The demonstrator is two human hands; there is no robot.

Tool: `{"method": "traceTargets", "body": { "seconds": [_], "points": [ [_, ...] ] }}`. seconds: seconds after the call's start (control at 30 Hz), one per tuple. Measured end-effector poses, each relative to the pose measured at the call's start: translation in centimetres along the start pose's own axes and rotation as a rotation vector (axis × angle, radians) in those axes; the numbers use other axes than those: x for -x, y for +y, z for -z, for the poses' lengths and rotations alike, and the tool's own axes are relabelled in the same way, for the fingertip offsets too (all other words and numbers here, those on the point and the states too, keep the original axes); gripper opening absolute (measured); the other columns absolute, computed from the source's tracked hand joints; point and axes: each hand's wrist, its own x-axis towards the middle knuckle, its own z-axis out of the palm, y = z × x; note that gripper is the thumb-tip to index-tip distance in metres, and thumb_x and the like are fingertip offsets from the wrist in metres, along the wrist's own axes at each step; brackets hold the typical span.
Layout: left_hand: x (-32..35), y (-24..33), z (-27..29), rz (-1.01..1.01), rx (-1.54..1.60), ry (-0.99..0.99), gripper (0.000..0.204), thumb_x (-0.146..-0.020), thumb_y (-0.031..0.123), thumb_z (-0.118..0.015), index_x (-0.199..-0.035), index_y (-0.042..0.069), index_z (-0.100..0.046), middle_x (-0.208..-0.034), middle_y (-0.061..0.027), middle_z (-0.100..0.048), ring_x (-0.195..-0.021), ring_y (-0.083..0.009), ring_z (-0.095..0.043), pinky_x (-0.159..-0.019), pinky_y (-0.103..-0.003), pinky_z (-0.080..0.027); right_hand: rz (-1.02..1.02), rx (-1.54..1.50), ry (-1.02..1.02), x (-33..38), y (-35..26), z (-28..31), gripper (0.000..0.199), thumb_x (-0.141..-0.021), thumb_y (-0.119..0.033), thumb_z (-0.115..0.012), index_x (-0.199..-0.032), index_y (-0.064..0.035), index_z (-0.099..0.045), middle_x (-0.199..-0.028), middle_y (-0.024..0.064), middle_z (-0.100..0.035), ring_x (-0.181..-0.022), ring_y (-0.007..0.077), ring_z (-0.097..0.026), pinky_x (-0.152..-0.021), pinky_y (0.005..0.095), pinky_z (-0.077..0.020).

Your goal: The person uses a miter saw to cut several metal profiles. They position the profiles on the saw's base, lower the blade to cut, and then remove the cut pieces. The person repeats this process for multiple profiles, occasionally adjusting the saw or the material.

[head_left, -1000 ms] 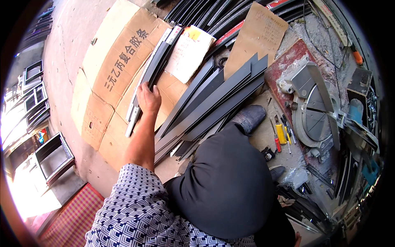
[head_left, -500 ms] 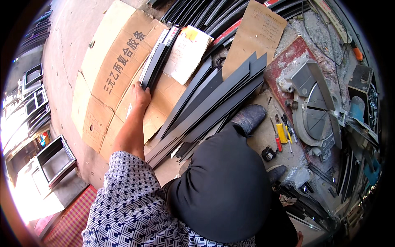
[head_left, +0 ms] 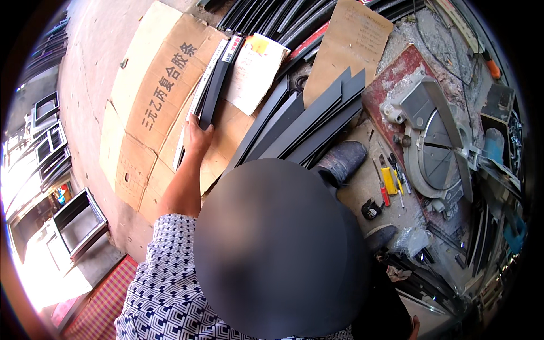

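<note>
My left hand [head_left: 196, 136] reaches forward over a flattened brown cardboard box [head_left: 150, 96] on the floor. It grips the near end of a bundle of long black metal strips [head_left: 218, 79], which lies on the cardboard and points away from me. A white and yellow paper sheet [head_left: 255, 71] lies just right of the bundle. My right hand is out of sight, and a blurred head fills the lower middle of the view.
A fan of long dark metal profiles [head_left: 306, 116] lies right of the hand, beside a dark shoe [head_left: 343, 160]. A miter saw [head_left: 436, 147] stands at right, with a yellow knife [head_left: 389, 180] and tape measure [head_left: 371, 209] near it. Metal window frames [head_left: 73, 221] stand at left.
The bundle of black strips has slid forward across the cardboard, away from me, and my left hand now sits at its near end instead of partway along it.
</note>
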Motion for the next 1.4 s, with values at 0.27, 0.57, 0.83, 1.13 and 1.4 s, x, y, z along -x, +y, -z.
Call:
{"method": "traceTargets", "body": {
  "seconds": [0.27, 0.57, 0.83, 1.13, 1.4],
  "points": [
    [2.5, 1.2, -0.7, -0.207, 0.185, 0.13, 0.053, -0.088, 0.028, -0.078, -0.128, 0.003, -0.054, -0.121, -0.0213, -0.064, -0.111, -0.0415, -0.063, -0.095, -0.047, -0.052, 0.665, 0.283, -0.273, -2.3, 1.3, 1.9, 0.049, -0.103, -0.045, -0.057, -0.134, -0.0067, -0.062, -0.123, 0.019, -0.071, -0.102, 0.0365, -0.07, -0.091, 0.0495, -0.0584],
    [4.9, 7.2, 1.5, -0.491, 0.301, 0.104, 0.026, -0.106, 0.02, -0.058, -0.124, 0.002, -0.06, -0.099, -0.0241, -0.068, -0.092, -0.0433, -0.067, -0.082, -0.047, -0.054, -0.194, -0.042, -0.23, -19.8, 8.2, 12.1, 0.053, -0.103, -0.045, -0.059, -0.137, -0.0052, -0.064, -0.137, 0.0162, -0.065, -0.123, 0.0287, -0.065, -0.108, 0.0427, -0.0515],
    [7.2, 15.1, 4.2, -0.522, 0.711, -0.234, 0.032, -0.112, 0.029, -0.054, -0.11, -0.001, -0.064, -0.085, -0.0096, -0.072, -0.081, -0.0165, -0.068, -0.076, -0.034, -0.055, 0.08, -0.025, -0.2, -12.4, 3.0, 4.6, 0.058, -0.102, -0.036, -0.067, -0.146, -0.001, -0.054, -0.146, 0.018, -0.055, -0.135, 0.0353, -0.054, -0.114, 0.0414, -0.0458],
    [7.6, 21.7, 5.2, -0.817, 0.539, -0.248, 0.017, -0.107, 0.016, -0.06, -0.114, 0.001, -0.066, -0.094, -0.0161, -0.072, -0.086, -0.0282, -0.072, -0.078, -0.037, -0.055, 0.183, 0.087, -0.174, -11.4, 1.6, 1.4, 0.04, -0.103, -0.031, -0.061, -0.132, -0.0042, -0.06, -0.104, 0.0078, -0.066, -0.085, 0.0153, -0.065, -0.072, 0.0259, -0.0537],
    [8.2, 26.8, 5.8, -1.188, 0.368, 0.099, 0.04, -0.083, -0.006, -0.073, -0.121, 0.004, -0.069, -0.109, -0.0149, -0.072, -0.099, -0.0345, -0.07, -0.086, -0.04, -0.057, 0.162, 0.023, -0.245, -11.7, 1.5, 1.3, 0.036, -0.108, -0.029, -0.056, -0.13, -0.0016, -0.061, -0.102, 0.0089, -0.068, -0.087, 0.0152, -0.067, -0.076, 0.0262, -0.0551]
  ]
}}
